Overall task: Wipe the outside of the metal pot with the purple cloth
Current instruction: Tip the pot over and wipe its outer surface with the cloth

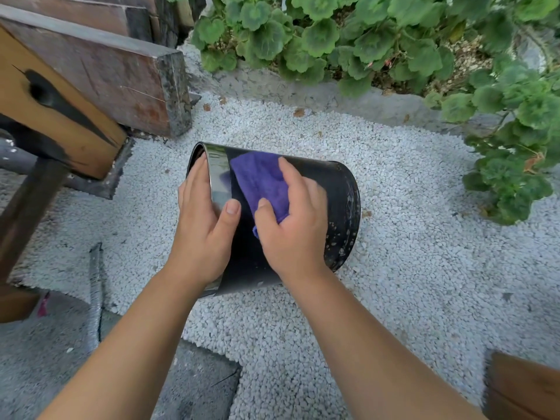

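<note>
Pot: the metal pot (339, 207) lies on its side on the white gravel (409, 268), centre of the frame, mouth toward the left edge, blackened base toward the right
Long axis: runs left to right across the frame, tipped slightly, so the dark curved wall faces up at the person
Left hand: the left hand (206, 231) grips the open rim, fingers curled over the edge into the mouth, thumb pressed on the shiny band outside; it looks to be steadying the pot
Right hand: the right hand (295, 225) lies flat on the upper wall, fingers together and clamped down on the purple cloth (257, 180), thumb pinning its near edge
Cloth: spread up and left of the right palm, between the two hands, touching the wall just beside the shiny band
Nearer hand: the right one, already on the cloth
Next stroke, as I judge it: along the axis toward the sooty base at right, or around the curve
Surroundings: wooden beams (91, 74) upper left, green plants (394, 37) along the top
</note>
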A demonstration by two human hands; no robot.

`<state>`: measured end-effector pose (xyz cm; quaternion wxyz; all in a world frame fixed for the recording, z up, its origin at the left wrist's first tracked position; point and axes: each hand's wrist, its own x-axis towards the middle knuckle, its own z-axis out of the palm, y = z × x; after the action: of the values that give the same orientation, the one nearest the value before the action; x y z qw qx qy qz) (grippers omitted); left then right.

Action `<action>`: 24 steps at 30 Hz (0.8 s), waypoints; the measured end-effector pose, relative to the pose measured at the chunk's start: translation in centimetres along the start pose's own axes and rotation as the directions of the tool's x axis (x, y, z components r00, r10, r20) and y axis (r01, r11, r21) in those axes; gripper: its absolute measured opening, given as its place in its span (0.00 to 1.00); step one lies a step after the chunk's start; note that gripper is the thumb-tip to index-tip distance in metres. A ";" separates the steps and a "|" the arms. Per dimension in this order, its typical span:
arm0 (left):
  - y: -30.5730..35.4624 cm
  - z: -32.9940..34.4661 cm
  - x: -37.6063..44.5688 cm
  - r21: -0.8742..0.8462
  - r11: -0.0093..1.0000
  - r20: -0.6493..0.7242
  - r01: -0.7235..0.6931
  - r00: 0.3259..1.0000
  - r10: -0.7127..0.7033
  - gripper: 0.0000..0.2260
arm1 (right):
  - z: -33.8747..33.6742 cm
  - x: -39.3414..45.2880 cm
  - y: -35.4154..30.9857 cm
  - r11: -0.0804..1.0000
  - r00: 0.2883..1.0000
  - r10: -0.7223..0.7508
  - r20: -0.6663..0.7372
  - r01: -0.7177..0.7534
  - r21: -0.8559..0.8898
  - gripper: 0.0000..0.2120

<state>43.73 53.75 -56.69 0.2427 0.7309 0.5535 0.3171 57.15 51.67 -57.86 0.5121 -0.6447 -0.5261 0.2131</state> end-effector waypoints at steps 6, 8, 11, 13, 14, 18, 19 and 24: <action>0.6 0.3 0.2 -0.012 1.000 -0.001 -0.009 1.000 0.009 0.41 | -0.2 0.4 1.9 0.995 0.997 -0.071 0.032 0.074 -0.074 0.23; 0.7 0.4 0.2 -0.004 1.000 0.000 -0.004 1.000 0.004 0.42 | 0.0 0.2 2.4 0.976 0.982 -0.159 0.100 0.171 -0.134 0.21; 0.7 0.4 0.3 -0.023 1.000 0.000 0.002 1.000 -0.002 0.42 | 0.2 0.1 3.2 0.965 0.981 -0.167 0.100 0.183 -0.188 0.20; 0.6 0.4 0.4 -0.053 0.999 0.002 0.013 1.000 -0.012 0.42 | 0.3 0.2 3.8 0.958 0.987 -0.146 0.068 0.158 -0.237 0.19; 0.5 0.4 0.4 -0.066 0.998 0.005 0.023 1.000 -0.023 0.42 | 0.2 0.2 4.1 0.957 0.990 -0.128 0.052 0.137 -0.255 0.19; 0.7 0.3 0.5 -0.092 0.995 0.015 0.044 0.999 -0.042 0.35 | -0.7 0.4 5.9 0.958 0.999 -0.040 0.004 0.040 -0.283 0.19; 0.7 0.3 0.4 -0.060 0.998 0.004 0.025 1.000 -0.025 0.33 | -1.0 0.4 6.4 0.957 1.000 -0.020 0.001 0.020 -0.289 0.19; 0.5 0.5 -2.5 0.111 0.990 -0.173 0.086 0.983 -0.066 0.22 | -1.6 0.6 7.4 0.951 0.999 0.037 -0.019 -0.041 -0.308 0.19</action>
<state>43.99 51.24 -57.15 0.1632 0.6926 0.6176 0.3350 62.10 52.08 -63.63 0.4043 -0.7283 -0.5367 0.1342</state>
